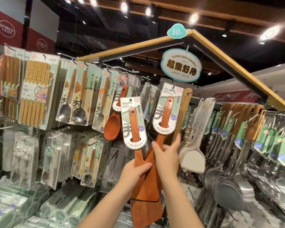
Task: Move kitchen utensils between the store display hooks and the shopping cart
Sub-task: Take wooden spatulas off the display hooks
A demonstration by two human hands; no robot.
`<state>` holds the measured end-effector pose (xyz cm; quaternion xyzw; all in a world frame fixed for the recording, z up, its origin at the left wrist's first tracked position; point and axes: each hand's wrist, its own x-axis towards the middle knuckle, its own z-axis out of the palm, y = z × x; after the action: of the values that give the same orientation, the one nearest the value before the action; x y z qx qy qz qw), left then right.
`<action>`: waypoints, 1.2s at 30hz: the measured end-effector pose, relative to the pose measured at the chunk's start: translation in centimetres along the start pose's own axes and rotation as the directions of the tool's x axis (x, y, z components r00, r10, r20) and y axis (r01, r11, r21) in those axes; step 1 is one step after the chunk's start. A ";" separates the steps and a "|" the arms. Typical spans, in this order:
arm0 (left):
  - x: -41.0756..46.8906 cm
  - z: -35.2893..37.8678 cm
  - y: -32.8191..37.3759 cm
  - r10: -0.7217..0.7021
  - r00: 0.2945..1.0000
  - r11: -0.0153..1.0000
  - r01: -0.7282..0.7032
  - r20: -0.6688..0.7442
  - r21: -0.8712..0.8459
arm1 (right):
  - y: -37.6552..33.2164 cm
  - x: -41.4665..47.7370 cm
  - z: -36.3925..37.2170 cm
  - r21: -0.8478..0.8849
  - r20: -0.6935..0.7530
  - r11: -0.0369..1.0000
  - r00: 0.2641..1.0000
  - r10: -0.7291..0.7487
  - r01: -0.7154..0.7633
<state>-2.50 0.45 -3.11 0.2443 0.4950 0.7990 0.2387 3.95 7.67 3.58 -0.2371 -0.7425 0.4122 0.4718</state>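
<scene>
- Far to the left of my fingers I count two big packs of chopsticks hanging on the rack.
- Closer in, still left of my fingers and higher up, there are two shiny spoons in packs and one fork in a pack.
- One round wooden scoop hangs just up and left of my left fingers.
- I see two hands and two wooden turners.
- My left hand has its fingers curled tight round the neck of the first turner. Its card sticks up above my fingers. Its wide blade goes down below them.
- The second turner hangs by its card from a hook, up above my right fingers. Its blade lies across the first blade, between my two hands.
- My right hand is up at the neck of the second turner. Its fingers are spread, one on each side of the handle. I see only the back of this hand, so I cannot tell if it grips the handle or just touches it.
- High above my fingers there are two signs: one small price tag and one big oval sign.
- Just right of my right fingers hangs a bunch of white spatulas, stacked too close to count.
- Further right and lower are steel ladles, too blurry to count.
</scene>
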 end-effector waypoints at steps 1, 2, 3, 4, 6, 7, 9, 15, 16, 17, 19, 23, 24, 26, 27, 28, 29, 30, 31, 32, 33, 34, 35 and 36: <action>0.1 -0.1 -0.4 0.006 1.000 1.000 -0.006 -0.002 0.016 | 0.7 -0.6 0.3 -0.022 0.010 0.999 0.999 0.031 -0.031; 0.2 -0.2 -0.9 0.019 1.000 0.998 -0.019 -0.005 0.053 | 1.3 -1.0 0.6 -0.032 0.007 0.998 0.999 0.053 -0.052; 0.2 -0.3 -1.3 0.028 1.000 0.995 -0.027 -0.011 0.094 | 2.0 -1.3 0.9 -0.029 -0.002 0.997 0.998 0.066 -0.066; 0.2 -0.4 -1.6 0.043 0.999 0.989 -0.038 -0.030 0.143 | 2.9 -1.3 1.3 -0.019 -0.008 0.996 0.997 0.083 -0.083; 0.2 -0.9 -2.3 0.089 0.990 0.962 -0.056 -0.113 0.268 | 4.0 -1.1 1.9 -0.007 -0.006 0.994 0.994 0.105 -0.105; 0.2 -1.3 -2.6 0.121 0.979 0.938 -0.059 -0.163 0.340 | 4.3 -0.8 2.1 -0.013 -0.006 0.993 0.994 0.113 -0.113; 0.0 -2.4 -3.1 0.167 0.958 0.910 -0.059 -0.233 0.410 | 4.6 0.0 2.3 -0.026 0.009 0.991 0.992 0.130 -0.129; -0.5 -4.8 -3.2 0.165 0.944 0.883 -0.013 -0.284 0.468 | 5.8 3.8 2.9 -0.147 0.104 0.970 0.973 0.208 -0.192; -0.6 -5.0 -3.1 0.167 0.944 0.886 -0.018 -0.284 0.463 | 5.9 4.5 3.0 -0.165 0.118 0.966 0.969 0.218 -0.197; -0.6 -5.2 -3.0 0.171 0.943 0.889 -0.022 -0.286 0.456 | 5.9 5.1 3.1 -0.182 0.128 0.962 0.965 0.229 -0.204; -0.8 -5.4 -2.7 0.171 0.938 0.896 -0.021 -0.301 0.443 | 5.9 6.2 3.3 -0.215 0.146 0.951 0.956 0.254 -0.220; -1.5 -5.7 -1.6 0.176 0.934 0.907 -0.030 -0.311 0.420 | 6.1 7.1 3.9 -0.252 0.135 0.933 0.946 0.296 -0.256; -1.7 -5.8 -1.4 0.175 0.934 0.908 -0.031 -0.311 0.418 | 6.1 7.1 3.9 -0.248 0.107 0.931 0.948 0.300 -0.267; -2.0 -5.8 -0.9 0.182 0.935 0.904 -0.037 -0.305 0.427 | 6.3 6.5 3.6 -0.232 0.005 0.931 0.957 0.290 -0.280; -2.2 -5.7 -0.8 0.181 0.936 0.900 -0.034 -0.302 0.435 | 6.2 6.0 3.3 -0.219 -0.073 0.934 0.959 0.274 -0.283; -2.2 -5.7 -0.6 0.187 0.936 0.896 -0.038 -0.297 0.443 | 6.0 5.6 3.1 -0.181 -0.144 0.947 0.959 0.242 -0.266; -2.3 -5.5 -0.6 0.188 0.937 0.891 -0.037 -0.293 0.453 | 6.0 5.4 3.0 -0.116 -0.195 0.965 0.958 0.210 -0.235; -2.2 -5.4 -0.5 0.191 0.937 0.888 -0.039 -0.291 0.459 | 5.6 5.2 2.9 -0.030 -0.240 0.981 0.954 0.178 -0.191; -2.2 -5.2 -0.4 0.186 0.939 0.890 -0.037 -0.289 0.454 | 4.9 5.0 2.9 0.058 -0.285 0.991 0.949 0.133 -0.121; -2.3 -4.9 -0.3 0.187 0.941 0.899 -0.047 -0.283 0.436 | 4.1 4.7 2.9 0.117 -0.338 0.993 0.939 0.064 -0.026; -2.4 -4.5 -0.2 0.184 0.944 0.908 -0.055 -0.275 0.416 | 3.0 4.3 2.6 0.152 -0.383 0.985 0.924 -0.016 0.080; -2.5 -3.9 -0.1 0.187 0.946 0.915 -0.070 -0.266 0.397 | 1.7 3.7 2.4 0.161 -0.387 0.974 0.918 -0.087 0.161; -2.7 -3.3 0.1 0.180 0.950 0.921 -0.071 -0.256 0.383 | 0.3 2.7 2.2 0.155 -0.338 0.964 0.928 -0.156 0.218; -3.1 -2.6 0.3 0.181 0.954 0.924 -0.083 -0.237 0.374 | -1.0 1.5 2.2 0.127 -0.229 0.963 0.951 -0.206 0.239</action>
<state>-1.84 -3.33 -4.34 0.2071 0.6428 0.7345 0.0661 1.37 7.43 4.70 -0.1579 -0.6757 0.3841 0.6091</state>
